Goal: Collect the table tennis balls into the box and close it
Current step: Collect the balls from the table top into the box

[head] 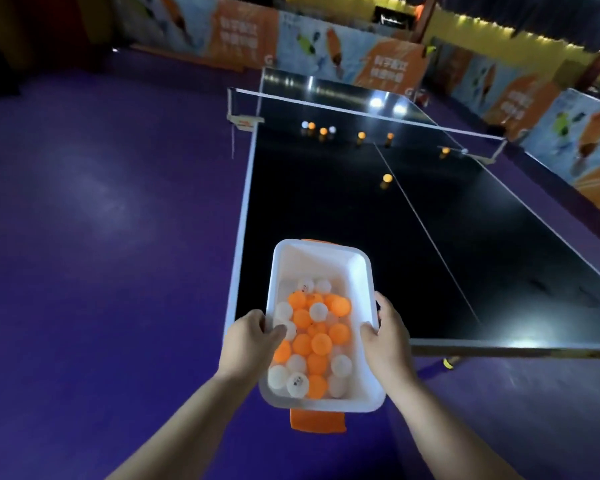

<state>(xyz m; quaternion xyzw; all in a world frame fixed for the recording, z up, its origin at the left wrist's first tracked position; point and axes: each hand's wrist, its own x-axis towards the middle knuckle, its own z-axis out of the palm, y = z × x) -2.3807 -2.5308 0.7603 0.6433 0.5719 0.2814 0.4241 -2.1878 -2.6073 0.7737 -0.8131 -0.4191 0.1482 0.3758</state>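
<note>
I hold a white open box (321, 258) over the near left corner of the table, with several orange and white balls (312, 344) in its near half. My left hand (252, 337) grips the box's left rim, thumb inside. On the right rim my right hand (387, 332) grips too. An orange clasp (317, 420) hangs from the box's near end. No lid is in sight. More balls lie on the dark table: one orange ball (387, 177) near the centre line, and several orange and white balls (323, 130) along the net.
The dark table tennis table (499, 244) stretches ahead to the right, its net (361, 110) across the far part. Purple floor (101, 220) spreads to the left. Printed barrier panels (326, 46) ring the court at the back and right.
</note>
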